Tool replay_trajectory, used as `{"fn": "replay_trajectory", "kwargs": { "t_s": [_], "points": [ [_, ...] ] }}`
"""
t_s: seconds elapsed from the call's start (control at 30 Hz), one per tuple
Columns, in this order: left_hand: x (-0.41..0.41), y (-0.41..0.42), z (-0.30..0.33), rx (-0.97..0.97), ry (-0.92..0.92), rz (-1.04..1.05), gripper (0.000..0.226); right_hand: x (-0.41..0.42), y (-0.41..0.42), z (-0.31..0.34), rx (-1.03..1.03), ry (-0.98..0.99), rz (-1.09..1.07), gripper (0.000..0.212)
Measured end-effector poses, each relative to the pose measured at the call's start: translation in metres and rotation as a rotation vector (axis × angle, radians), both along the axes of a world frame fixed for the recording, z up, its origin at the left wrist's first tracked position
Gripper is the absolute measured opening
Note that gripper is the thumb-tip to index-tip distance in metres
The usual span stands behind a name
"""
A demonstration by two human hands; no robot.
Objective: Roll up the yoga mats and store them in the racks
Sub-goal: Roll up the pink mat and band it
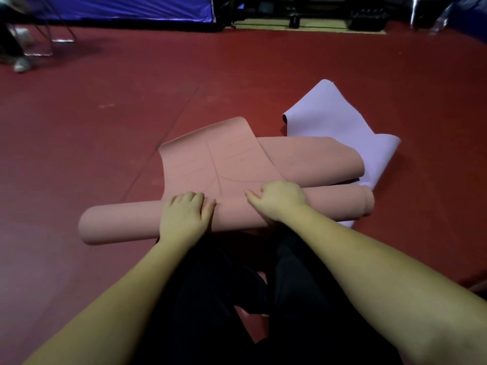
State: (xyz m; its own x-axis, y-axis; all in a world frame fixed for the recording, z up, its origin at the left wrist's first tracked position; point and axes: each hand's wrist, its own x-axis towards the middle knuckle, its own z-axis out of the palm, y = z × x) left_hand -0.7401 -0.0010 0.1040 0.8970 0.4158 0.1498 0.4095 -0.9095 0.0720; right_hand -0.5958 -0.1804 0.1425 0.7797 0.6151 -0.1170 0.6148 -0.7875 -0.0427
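Observation:
A pink yoga mat [218, 164] lies on the red floor in front of me, mostly wound into a thick roll [123, 222] that runs left to right. Its loose end, marked with faint lines, curls up beyond the roll. My left hand [187, 214] presses palm-down on top of the roll near its middle. My right hand [276, 198] grips the roll's top just to the right, fingers curled over it. A lilac yoga mat [332, 119] lies crumpled and unrolled behind and to the right, partly under the pink one.
My dark-trousered legs [237, 299] are under the roll's near side. The red floor [105, 127] stretches all around. At the back stand a blue barrier [126, 9] and dark equipment [369, 19]. A person's feet and chair legs [23, 56] are at far left.

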Motion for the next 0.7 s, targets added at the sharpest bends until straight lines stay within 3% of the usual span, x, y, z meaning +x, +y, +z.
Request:
{"fn": "replay_trajectory", "kwargs": {
  "t_s": [0.2, 0.37, 0.7],
  "points": [
    [0.010, -0.001, 0.025, -0.007, 0.067, 0.008, 0.072, 0.007, 0.002, 0.013, -0.035, 0.104, -0.004, 0.074],
    [0.006, -0.016, 0.034, -0.022, 0.102, 0.059, 0.055, 0.011, -0.009, 0.025, -0.102, 0.209, 0.021, 0.076],
    [0.017, -0.012, 0.037, -0.145, 0.226, 0.125, 0.058, 0.017, 0.005, 0.037, -0.208, 0.440, 0.064, 0.067]
  ]
}}
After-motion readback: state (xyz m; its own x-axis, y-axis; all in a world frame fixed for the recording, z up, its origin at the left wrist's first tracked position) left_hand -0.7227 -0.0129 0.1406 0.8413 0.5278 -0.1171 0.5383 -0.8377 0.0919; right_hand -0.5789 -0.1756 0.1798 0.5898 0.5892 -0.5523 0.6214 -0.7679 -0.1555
